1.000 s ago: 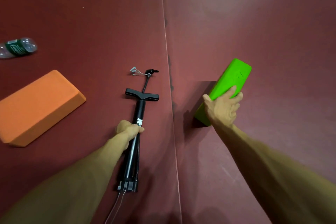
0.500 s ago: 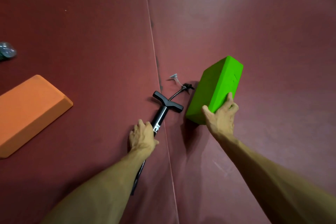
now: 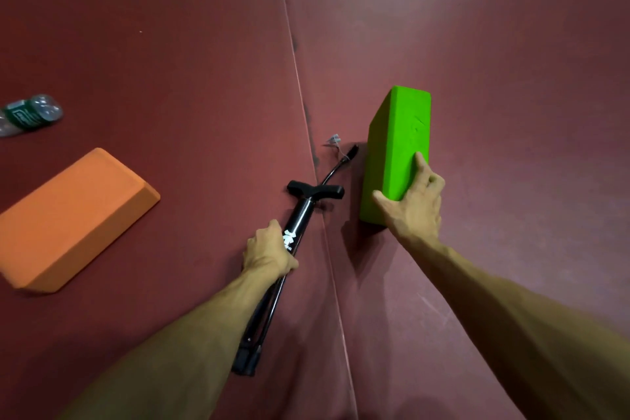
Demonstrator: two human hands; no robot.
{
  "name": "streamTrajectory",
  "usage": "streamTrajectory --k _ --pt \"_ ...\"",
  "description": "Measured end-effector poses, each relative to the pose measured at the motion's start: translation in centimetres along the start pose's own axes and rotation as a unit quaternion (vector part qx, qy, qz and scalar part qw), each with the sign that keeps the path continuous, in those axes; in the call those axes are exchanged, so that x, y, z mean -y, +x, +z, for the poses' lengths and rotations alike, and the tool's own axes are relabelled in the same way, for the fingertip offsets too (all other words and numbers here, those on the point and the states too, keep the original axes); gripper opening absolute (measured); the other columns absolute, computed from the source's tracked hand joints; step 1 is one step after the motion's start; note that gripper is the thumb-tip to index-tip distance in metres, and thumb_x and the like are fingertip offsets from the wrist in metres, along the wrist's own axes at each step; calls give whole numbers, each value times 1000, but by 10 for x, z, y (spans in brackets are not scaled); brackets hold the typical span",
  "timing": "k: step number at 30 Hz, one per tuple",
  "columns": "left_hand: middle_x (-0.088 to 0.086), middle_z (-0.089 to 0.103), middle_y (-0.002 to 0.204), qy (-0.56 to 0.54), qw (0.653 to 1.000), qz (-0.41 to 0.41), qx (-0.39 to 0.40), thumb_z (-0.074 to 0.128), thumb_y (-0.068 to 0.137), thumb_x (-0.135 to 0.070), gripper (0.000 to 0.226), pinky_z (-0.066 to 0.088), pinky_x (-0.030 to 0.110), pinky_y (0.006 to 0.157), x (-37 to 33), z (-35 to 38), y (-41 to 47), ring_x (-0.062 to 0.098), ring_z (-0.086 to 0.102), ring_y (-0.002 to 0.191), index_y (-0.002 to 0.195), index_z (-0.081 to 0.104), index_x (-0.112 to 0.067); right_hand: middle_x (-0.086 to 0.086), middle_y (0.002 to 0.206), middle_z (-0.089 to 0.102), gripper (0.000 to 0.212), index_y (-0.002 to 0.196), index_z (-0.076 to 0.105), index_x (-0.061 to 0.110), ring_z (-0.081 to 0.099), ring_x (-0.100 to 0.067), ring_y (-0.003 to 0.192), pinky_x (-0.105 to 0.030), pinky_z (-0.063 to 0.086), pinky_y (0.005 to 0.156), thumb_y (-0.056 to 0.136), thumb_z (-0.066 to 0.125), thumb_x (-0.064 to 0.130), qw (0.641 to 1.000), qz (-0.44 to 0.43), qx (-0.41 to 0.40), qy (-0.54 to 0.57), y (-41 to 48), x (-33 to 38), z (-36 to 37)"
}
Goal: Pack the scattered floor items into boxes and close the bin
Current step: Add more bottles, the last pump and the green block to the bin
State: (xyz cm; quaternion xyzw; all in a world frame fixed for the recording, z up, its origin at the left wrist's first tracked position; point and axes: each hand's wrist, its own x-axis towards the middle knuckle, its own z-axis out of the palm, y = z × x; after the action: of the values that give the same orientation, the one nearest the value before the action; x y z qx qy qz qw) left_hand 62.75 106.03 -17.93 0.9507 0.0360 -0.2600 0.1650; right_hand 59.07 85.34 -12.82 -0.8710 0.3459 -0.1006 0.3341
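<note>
L hand [image 3: 267, 254] grips glossy black tubular pump [image 3: 301, 215]; R hand [image 3: 416, 211] pinches matte green foam block [image 3: 395, 147].

Floor [image 3: 170, 27]: dark red matting, matte, two sheets meeting at a pale seam [image 3: 300, 89] that runs from top centre down to the bottom edge, with dark scuffs [image 3: 308, 116] along its middle stretch. Left of the seam, an orange foam block [image 3: 71, 215] lies flat on its broad face. Beyond it, at the far left edge, a clear plastic bottle [image 3: 29, 114] with a green label lies on its side, apart from the block. A black hand pump [image 3: 301, 215] lies along the seam; contact with the floor not determinable.
</note>
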Motion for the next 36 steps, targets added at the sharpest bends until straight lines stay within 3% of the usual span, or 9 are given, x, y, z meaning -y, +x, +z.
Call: streamTrajectory --k 4,7,11,16,20,23,27,33,36 --pt "0 64 94 -74 996 -22 37 80 55 -21 49 45 24 60 3 -33 -25 19 60 84 99 58 -18 -8 138 36 101 145 18 35 42 -36 126 -54 39 100 65 80 31 998 51 20 24 -21 1 -14" --pt "-1 61 78 -171 981 -59 75 79 54 -16 37 36 20 44 -6 -65 -66 15 55 64 82 55 -20 -13 134 48 116 147 12 32 48 -39 122 -53 42 100 58 85 23 989 111 95 0 -39 1 -51" --pt "3 59 73 -238 962 -92 98 77 55 -12 44 30 16 33 -38 -114 -129 14 50 49 93 55 -14 -22 129 57 113 153 7 22 56 -40 117 -48 47 98 66 79 11 952 238 191 -7 -69 3 -125" --pt "0 59 84 -159 983 -87 37 78 54 -16 47 39 25 52 -97 -192 -223 17 56 70 93 51 -16 -14 132 57 119 150 18 17 57 -34 119 -47 47 99 55 89 7 924 289 235 94 -104 29 -247" --pt "0 59 89 -120 991 -64 18 79 56 -15 51 43 28 65 -166 -250 -294 21 56 80 99 51 -17 -16 122 65 69 119 48 9 65 -24 93 -43 54 88 62 84 -3 886 325 242 226 -115 57 -341" --pt "-5 57 84 -120 991 -41 39 78 57 -16 51 41 26 59 -210 -271 -339 21 57 78 98 48 -20 -15 117 67 68 122 51 2 66 -30 102 -50 52 93 63 83 -5 868 344 241 266 -124 61 -393" --pt "-9 54 77 -112 992 -2 55 78 57 -15 51 34 20 51 -240 -268 -381 17 55 74 97 48 -22 1 97 67 67 120 51 10 65 -25 90 -48 54 89 64 82 -7 858 355 222 297 -147 39 -440" --pt "-1 63 89 -121 988 35 90 78 57 -14 54 50 28 75 -259 -226 -444 21 62 85 106 55 -18 2 95 66 62 121 51 13 64 -17 79 -30 56 60 68 81 0 855 401 125 305 -210 -28 -512" --pt "-1 62 92 -114 985 61 112 78 58 -15 57 47 27 74 -272 -204 -485 21 59 85 110 55 -16 -2 100 67 57 121 52 12 65 -23 87 -44 59 71 71 80 8 846 439 83 292 -248 -59 -558"
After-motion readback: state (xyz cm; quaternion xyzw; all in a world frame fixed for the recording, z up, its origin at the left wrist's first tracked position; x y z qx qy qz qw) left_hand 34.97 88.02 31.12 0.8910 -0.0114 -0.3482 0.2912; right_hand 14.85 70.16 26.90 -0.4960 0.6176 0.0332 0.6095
